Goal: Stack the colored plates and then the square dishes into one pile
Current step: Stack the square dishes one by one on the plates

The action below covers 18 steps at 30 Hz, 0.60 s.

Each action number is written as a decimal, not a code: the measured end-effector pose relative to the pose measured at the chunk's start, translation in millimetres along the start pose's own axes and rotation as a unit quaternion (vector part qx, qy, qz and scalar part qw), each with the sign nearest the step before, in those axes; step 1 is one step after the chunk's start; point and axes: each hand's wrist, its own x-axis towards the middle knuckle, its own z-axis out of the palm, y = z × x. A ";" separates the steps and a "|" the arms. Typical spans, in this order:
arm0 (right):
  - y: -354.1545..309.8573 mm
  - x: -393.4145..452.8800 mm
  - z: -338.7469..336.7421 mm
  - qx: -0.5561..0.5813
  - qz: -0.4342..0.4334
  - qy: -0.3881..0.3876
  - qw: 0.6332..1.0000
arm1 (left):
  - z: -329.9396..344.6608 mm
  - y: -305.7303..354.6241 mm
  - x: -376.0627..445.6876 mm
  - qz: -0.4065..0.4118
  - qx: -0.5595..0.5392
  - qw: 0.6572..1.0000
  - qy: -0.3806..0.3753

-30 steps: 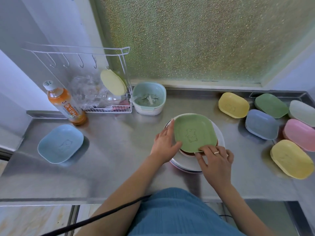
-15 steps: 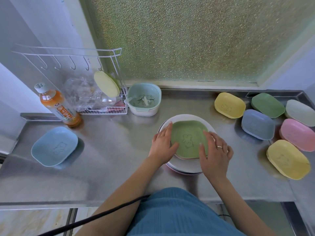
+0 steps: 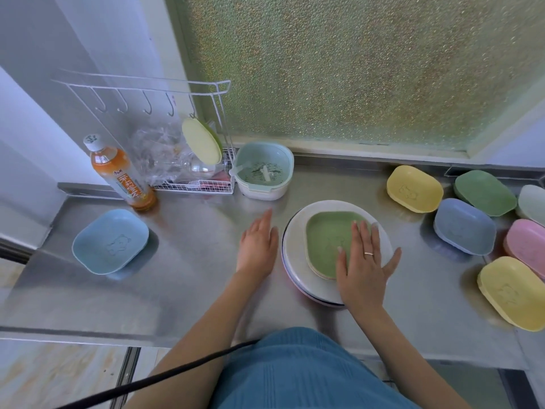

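A pile of round plates (image 3: 296, 261), white on top, stands on the steel counter in front of me. A green square dish (image 3: 326, 240) lies on the pile with another dish under it. My right hand (image 3: 364, 261) rests flat on the green dish, fingers straight. My left hand (image 3: 258, 246) hovers open just left of the pile, holding nothing. A blue square dish (image 3: 110, 242) sits alone at the left. Several square dishes stand at the right: yellow (image 3: 414, 188), green (image 3: 485, 191), blue (image 3: 464, 225), pink (image 3: 528, 246), a second yellow (image 3: 513, 292).
An orange drink bottle (image 3: 121, 172) stands at the back left beside a white wire rack (image 3: 182, 160) holding a yellow-green plate (image 3: 200, 141). A pale green strainer bowl (image 3: 264, 171) sits behind the pile. The counter's front edge (image 3: 118, 335) runs near my body.
The green dish went down onto the pile. My left hand let go and moved off to the left; my right hand now lies flat on the dish.
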 end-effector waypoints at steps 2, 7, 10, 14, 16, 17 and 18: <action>-21.8 -1.1 3.4 0.023 -0.068 0.014 0.997 | -20.4 -30.0 -3.1 -0.090 0.009 0.993 0.074; -76.4 -9.1 20.2 0.070 -0.204 -0.035 0.976 | -72.1 -102.4 -24.9 -0.286 0.037 0.937 0.198; -100.9 -15.6 31.7 0.072 -0.270 -0.078 0.957 | -91.2 -139.4 -35.6 -0.350 0.086 0.914 0.186; -121.7 -24.0 47.5 0.057 -0.319 -0.129 0.937 | -101.6 -172.5 -41.2 -0.362 0.119 0.917 0.116; -128.2 -26.2 53.3 0.050 -0.325 -0.145 0.933 | -104.3 -175.6 -40.3 -0.363 0.097 0.921 0.108; -131.2 -26.8 55.7 0.051 -0.326 -0.150 0.932 | -105.0 -175.3 -40.3 -0.362 0.087 0.922 0.109; -134.2 -27.3 57.5 0.054 -0.325 -0.153 0.932 | -104.6 -174.6 -40.9 -0.358 0.082 0.924 0.107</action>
